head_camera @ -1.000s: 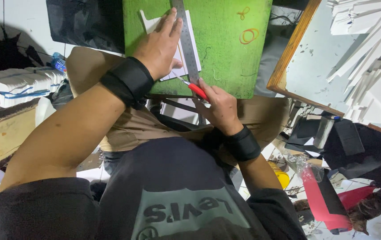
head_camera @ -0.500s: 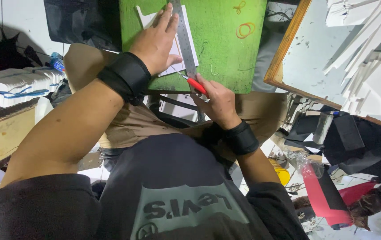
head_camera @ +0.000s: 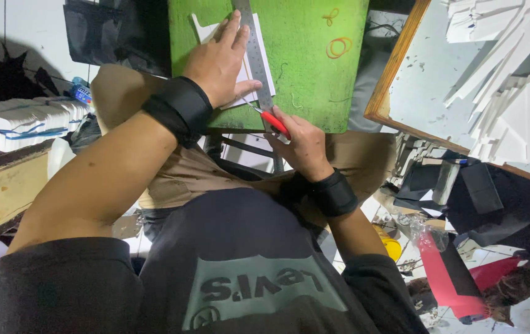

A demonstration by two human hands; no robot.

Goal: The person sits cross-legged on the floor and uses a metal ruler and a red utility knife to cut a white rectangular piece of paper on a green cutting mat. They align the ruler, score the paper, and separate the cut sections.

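Left hand [head_camera: 218,62] is pressed flat w/ fingers spread on the metal ruler [head_camera: 254,52] and white sheet [head_camera: 262,68] on the green mat [head_camera: 314,74], red knife [head_camera: 273,122] is gripped by right hand [head_camera: 299,143] at ruler's edge; if ruler gets nudged, cut could be thrown off, imo.

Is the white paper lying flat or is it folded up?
Flat. The white paper lies spread on the green board, pressed down by the left hand and the metal ruler.
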